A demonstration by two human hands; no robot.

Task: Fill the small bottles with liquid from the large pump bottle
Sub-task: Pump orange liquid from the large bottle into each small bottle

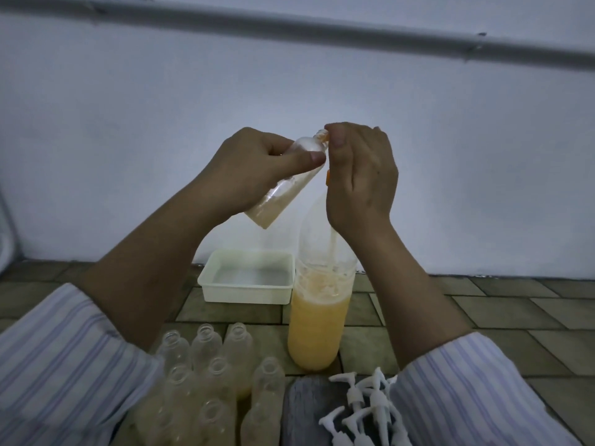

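My left hand (257,170) grips a small clear bottle (283,185), tilted with its open neck up to the right and a little pale liquid at its base. My right hand (360,175) is curled over the orange pump head of the large pump bottle (317,317), and the pump's spout meets the small bottle's neck. The large bottle stands on the tiled surface, about half full of yellow-orange liquid. Several open small bottles (212,375) stand in a cluster at the lower left; at least one holds yellow liquid.
A white plastic tray (248,292) sits behind the cluster, next to the large bottle. Several white pump caps (367,410) lie in a pile at the lower right beside a grey cloth (306,410). A pale wall rises behind the tiled surface.
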